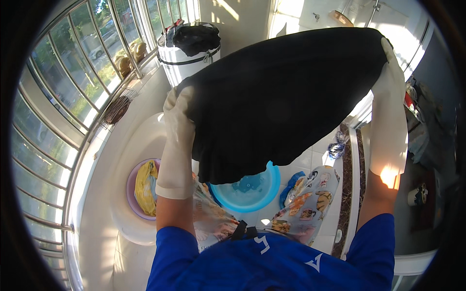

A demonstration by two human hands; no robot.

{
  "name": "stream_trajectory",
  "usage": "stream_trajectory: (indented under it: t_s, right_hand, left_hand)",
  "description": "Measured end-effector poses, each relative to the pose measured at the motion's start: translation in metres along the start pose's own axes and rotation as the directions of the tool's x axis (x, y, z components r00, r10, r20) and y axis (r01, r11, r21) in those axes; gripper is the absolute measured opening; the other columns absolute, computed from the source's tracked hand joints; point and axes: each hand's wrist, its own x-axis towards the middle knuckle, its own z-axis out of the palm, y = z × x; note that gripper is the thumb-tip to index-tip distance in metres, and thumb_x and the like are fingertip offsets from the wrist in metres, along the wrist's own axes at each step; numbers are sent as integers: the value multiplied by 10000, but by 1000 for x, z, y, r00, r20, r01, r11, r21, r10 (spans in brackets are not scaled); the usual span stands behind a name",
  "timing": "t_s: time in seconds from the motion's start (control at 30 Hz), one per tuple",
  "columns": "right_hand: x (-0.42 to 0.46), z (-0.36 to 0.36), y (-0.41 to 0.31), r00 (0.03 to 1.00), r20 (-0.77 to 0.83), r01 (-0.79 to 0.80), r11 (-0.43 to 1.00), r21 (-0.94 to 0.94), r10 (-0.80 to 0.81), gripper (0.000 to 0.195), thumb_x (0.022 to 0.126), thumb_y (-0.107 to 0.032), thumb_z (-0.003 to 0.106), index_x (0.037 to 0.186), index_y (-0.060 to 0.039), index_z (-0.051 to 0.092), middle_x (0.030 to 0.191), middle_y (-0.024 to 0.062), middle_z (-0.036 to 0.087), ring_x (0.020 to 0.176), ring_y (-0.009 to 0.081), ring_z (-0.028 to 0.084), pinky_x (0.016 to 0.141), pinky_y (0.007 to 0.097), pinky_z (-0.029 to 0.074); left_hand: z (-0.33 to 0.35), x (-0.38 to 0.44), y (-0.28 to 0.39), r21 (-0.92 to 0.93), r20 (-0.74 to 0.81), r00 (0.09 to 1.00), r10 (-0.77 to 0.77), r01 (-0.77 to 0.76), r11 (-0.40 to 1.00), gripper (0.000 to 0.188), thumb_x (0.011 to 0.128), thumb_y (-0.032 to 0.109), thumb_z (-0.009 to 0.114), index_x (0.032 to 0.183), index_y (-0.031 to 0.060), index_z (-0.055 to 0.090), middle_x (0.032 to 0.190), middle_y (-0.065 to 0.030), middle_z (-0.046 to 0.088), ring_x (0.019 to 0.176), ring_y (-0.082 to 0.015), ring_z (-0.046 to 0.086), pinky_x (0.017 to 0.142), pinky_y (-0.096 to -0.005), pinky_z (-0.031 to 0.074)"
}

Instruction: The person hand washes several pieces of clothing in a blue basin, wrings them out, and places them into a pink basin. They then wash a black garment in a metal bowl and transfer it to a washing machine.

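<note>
A large black cloth [284,98], perhaps a garment, is stretched wide in the air before me. My left hand [180,105], in a long cream rubber glove, grips its left edge. At the far upper right, my right hand [391,60], gloved the same way, holds the opposite edge; its fingertips are partly hidden behind the fabric. Below the cloth a blue plastic basin [275,189] of sudsy water stands on the tiled floor, its far side covered from view by the cloth.
To the left, a white bathtub [127,232] holds a pink basin [130,198] with a yellow cloth [146,189]. A white laundry hamper [182,67] heaped with dark clothes stands at the back. Metal railings [72,142] line the window. A marble threshold [344,214] runs along the right.
</note>
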Motion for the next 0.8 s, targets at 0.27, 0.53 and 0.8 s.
stream_trajectory:
  t_s: [0.27, 0.53, 0.8]
  right_hand:
    - [-25, 74, -21, 760, 415, -644, 667, 376, 500, 350, 1026, -185, 746, 1330, -27, 674, 1167, 116, 748, 1026, 236, 728, 966, 328, 587]
    - [-96, 119, -125, 825, 559, -420, 753, 507, 83, 344, 1025, -254, 770, 1223, 24, 724, 1047, 93, 786, 893, 139, 745, 811, 292, 594]
    - [-138, 145, -38, 902, 426, -140, 884, 446, -72, 663, 924, -170, 840, 1510, -41, 559, 1435, 110, 677, 1332, 250, 633, 1177, 386, 466]
  left_hand:
    - [-22, 92, 64, -146, 237, 883, -405, 444, 884, 211, 980, 135, 758, 1133, -7, 729, 1006, -91, 750, 880, -173, 726, 823, -295, 591]
    - [58, 33, 59, 105, 590, 781, -206, 180, 978, 611, 871, 86, 802, 1429, 0, 569, 1228, -114, 705, 1162, -232, 676, 1028, -356, 540]
    - [84, 53, 2, -390, 440, 829, -345, 523, 758, 292, 920, -64, 653, 1211, -89, 657, 1080, -104, 762, 951, -158, 721, 878, -298, 593]
